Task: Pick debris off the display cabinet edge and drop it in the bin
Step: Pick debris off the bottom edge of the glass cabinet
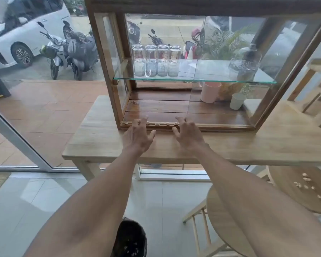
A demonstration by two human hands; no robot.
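Both hands reach to the front bottom edge of the glass-fronted wooden display cabinet (183, 106) on the pale wooden bench (248, 145). The left hand (138, 135) and right hand (188, 133) have fingers spread, gripping nothing, over small pale debris crumbs (157, 124) lining that edge. The black-lined bin (131, 240) sits on the floor below, between the forearms.

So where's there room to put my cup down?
Bare table left of the display cabinet, and its floor behind the hands. Crowded: the front edge with debris, and the pink cup corner.
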